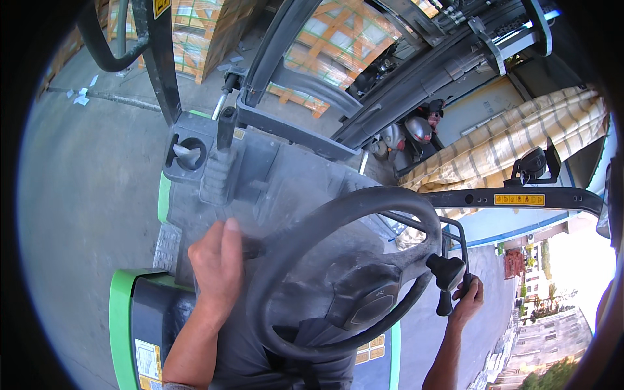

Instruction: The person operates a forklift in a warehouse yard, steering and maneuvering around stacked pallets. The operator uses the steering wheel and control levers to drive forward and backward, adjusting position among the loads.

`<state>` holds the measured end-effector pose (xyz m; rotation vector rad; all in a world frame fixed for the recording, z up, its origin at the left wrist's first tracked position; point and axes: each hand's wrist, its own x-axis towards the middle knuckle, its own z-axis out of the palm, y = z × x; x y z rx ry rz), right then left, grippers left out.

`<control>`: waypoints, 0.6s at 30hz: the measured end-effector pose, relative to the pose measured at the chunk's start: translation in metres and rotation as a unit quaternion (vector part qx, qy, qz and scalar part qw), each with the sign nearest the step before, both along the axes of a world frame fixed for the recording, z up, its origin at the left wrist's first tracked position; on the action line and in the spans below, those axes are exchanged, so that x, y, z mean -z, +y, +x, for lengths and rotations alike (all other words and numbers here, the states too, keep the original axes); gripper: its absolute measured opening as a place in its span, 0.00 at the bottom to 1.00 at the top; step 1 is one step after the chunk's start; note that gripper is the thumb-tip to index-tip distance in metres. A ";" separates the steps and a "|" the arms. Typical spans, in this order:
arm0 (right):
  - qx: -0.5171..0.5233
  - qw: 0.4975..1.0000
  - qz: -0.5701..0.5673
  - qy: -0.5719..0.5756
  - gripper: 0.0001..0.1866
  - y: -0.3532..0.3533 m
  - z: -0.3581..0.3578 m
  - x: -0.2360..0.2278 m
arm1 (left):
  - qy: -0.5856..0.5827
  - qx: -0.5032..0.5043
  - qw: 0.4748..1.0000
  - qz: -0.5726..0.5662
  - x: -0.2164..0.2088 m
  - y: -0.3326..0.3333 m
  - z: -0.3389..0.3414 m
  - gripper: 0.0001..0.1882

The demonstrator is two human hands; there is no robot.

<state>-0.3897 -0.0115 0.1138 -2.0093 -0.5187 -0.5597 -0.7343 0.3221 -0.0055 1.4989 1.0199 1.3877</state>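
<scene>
I sit at the controls of a forklift, behind its black steering wheel. Left of the wheel, my left hand is closed, thumb uppermost, around a dark lever-like part that shows beside its fingers. Beyond the wheel's right rim, my right hand has its fingers closed on a slim black control lever. A black spinner knob on the rim is close to the right hand, apart from it. Farther forward, an upright black lever stands on the dusty grey dash, touched by neither hand.
Wooden-crated pallets stand beyond the mast. Parked scooters and a striped tarp are to the front right. A black cab bar crosses at right. Left lies concrete floor. A cup holder contains crumpled white material.
</scene>
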 end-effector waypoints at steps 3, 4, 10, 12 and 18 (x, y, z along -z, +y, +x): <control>-0.006 1.000 0.009 0.002 0.18 -0.004 -0.002 0.008 | -0.005 0.000 1.000 -0.002 -0.004 -0.001 0.001 0.20; -0.002 1.000 0.014 0.003 0.18 -0.005 -0.003 0.010 | -0.004 0.003 1.000 -0.010 -0.005 -0.002 0.000 0.20; 0.001 0.999 0.030 0.011 0.17 -0.015 -0.014 0.024 | 0.032 -0.006 0.998 -0.055 -0.004 -0.016 -0.007 0.20; -0.004 0.999 0.038 0.033 0.17 -0.017 -0.014 0.024 | 0.051 -0.022 0.995 -0.083 -0.003 -0.025 -0.009 0.19; 0.044 0.997 -0.061 0.029 0.14 -0.021 -0.027 0.016 | 0.176 -0.006 0.984 -0.005 -0.004 -0.018 -0.017 0.19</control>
